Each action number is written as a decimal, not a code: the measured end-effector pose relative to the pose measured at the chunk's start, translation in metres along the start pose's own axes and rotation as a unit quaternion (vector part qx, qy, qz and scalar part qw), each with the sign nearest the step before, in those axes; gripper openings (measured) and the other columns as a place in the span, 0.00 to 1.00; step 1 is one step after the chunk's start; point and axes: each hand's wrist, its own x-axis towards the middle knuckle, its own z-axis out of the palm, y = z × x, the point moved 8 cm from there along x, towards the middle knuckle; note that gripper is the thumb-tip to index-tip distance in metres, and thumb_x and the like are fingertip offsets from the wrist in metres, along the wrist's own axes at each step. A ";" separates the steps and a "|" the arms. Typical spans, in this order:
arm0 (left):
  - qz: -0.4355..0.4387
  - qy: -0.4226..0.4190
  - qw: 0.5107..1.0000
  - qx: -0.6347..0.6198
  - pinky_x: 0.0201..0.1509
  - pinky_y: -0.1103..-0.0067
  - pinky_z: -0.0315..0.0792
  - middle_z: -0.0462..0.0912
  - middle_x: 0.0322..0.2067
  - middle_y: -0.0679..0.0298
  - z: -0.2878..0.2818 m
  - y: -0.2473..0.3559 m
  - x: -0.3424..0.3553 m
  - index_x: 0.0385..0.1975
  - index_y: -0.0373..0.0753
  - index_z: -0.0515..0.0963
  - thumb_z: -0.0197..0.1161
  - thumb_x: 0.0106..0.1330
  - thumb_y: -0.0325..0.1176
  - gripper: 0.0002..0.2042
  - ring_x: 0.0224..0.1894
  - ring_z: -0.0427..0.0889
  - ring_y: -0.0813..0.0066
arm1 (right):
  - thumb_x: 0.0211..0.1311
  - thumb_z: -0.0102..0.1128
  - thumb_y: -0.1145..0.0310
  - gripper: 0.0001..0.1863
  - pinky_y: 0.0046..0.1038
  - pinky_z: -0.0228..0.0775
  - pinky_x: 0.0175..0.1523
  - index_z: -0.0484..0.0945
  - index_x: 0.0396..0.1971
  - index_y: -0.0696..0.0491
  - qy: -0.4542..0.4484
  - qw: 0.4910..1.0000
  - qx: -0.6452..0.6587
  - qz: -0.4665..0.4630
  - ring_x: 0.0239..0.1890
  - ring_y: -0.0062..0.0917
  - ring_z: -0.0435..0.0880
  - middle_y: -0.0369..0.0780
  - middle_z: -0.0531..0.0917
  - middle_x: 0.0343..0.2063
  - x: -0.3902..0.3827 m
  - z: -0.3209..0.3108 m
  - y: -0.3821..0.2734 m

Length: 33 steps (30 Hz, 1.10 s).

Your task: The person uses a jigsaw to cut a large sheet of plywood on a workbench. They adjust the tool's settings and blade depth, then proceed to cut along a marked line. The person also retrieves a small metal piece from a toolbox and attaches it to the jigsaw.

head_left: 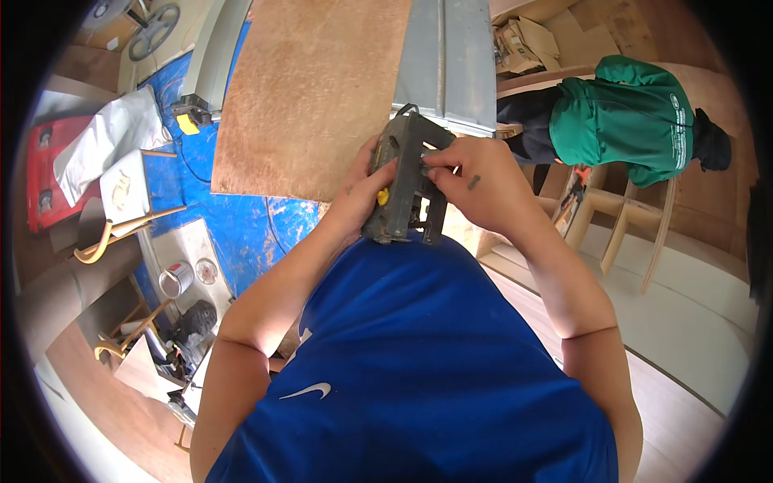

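Note:
Just above my blue shirt I hold a dark, corded-looking power tool (388, 189), with a yellow knob and a long, slotted frame along its right side. It may be a jigsaw, but I cannot be sure. My left hand (354, 193) is wrapped round its body from the left. At the frame's opening, my right hand (483, 177) has thumb and finger pinched together. Whatever small part sits between those fingertips is hidden. Beyond the tool lies a large brown plywood sheet (310, 88), its near edge close to my left hand.
A grey metal table (451, 60) stands behind the plywood. Blue sheeting (241, 241) covers floor at left, with a paint can (177, 278), a stool (121, 233) and a red case (48, 173). At right, a person in green (620, 121) is by a wooden shelf frame (608, 213).

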 end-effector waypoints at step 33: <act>-0.027 -0.019 0.999 0.028 0.64 0.75 0.74 0.77 0.64 0.54 -0.010 -0.001 -0.001 0.79 0.42 0.57 0.62 0.78 0.42 0.34 0.63 0.78 0.69 | 0.54 0.67 0.68 0.10 0.34 0.77 0.52 0.86 0.38 0.50 -0.059 0.793 -0.235 -0.560 0.43 0.30 0.81 0.32 0.81 0.39 0.011 -0.007 -0.033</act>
